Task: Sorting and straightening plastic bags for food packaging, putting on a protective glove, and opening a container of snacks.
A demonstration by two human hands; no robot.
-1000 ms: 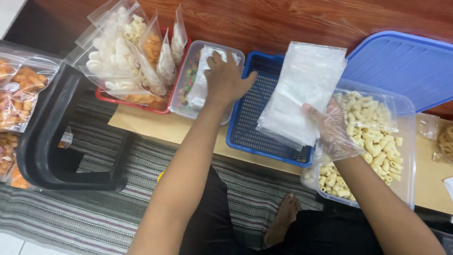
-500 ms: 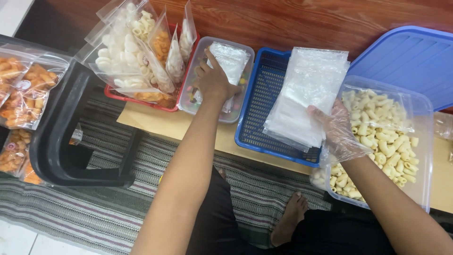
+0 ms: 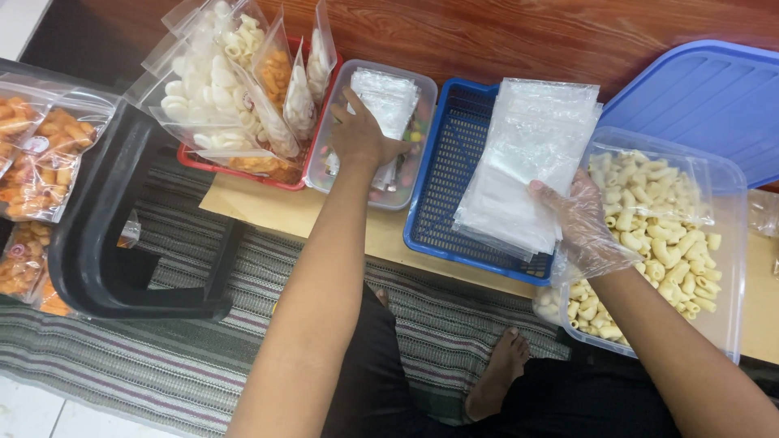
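Observation:
My left hand reaches into a clear tub of mixed coloured snacks and rests on a small stack of plastic bags lying inside it. My right hand, in a thin clear glove, holds the lower edge of a thick stack of empty clear bags over a blue basket. Just right of that hand stands a clear tub of pale curled crackers.
A red tray holds several upright filled snack bags. Bags of orange snacks lie at far left beside a black stool. A blue lid leans at back right. Striped mat and my bare foot are below.
My left hand has slid down and left inside the snack tub, uncovering the small bags. My right hand keeps hold of the bag stack, almost still.

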